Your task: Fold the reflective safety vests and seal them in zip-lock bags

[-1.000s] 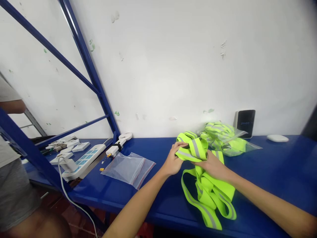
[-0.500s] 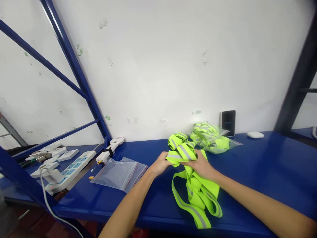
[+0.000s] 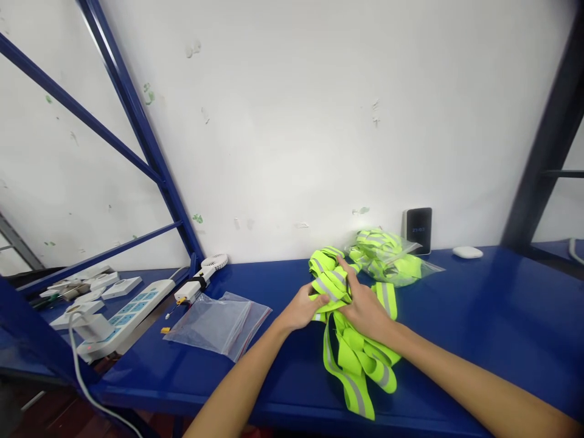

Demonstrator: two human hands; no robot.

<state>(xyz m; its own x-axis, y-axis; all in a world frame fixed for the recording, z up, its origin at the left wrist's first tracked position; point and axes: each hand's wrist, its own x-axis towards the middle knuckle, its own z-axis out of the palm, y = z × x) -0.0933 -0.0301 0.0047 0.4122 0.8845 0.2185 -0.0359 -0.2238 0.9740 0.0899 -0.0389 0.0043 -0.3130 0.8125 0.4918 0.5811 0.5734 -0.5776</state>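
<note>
A: ok what's different from half a second ago?
B: Right hand [image 3: 367, 307] now has its fingers up over the far side of the folded yellow-green strap [image 3: 331, 288], and the left thumb shows on the near face. The hanging loop looks narrower too. I'd read that as the fold being gathered tighter.
A: And the hands' pose?
B: Left hand [image 3: 298, 309] pinches its side, right wraps the other, both curled round the strap, forearms angled in from below.
A: Where's the strap sitting?
B: Bundle's between the hands, over the blue table [image 3: 460, 353], loose lengths [image 3: 353, 380] trailing toward the near edge. A rolled strap [image 3: 318, 264] is just beyond, then bagged straps [image 3: 381, 246] by the wall.
</note>
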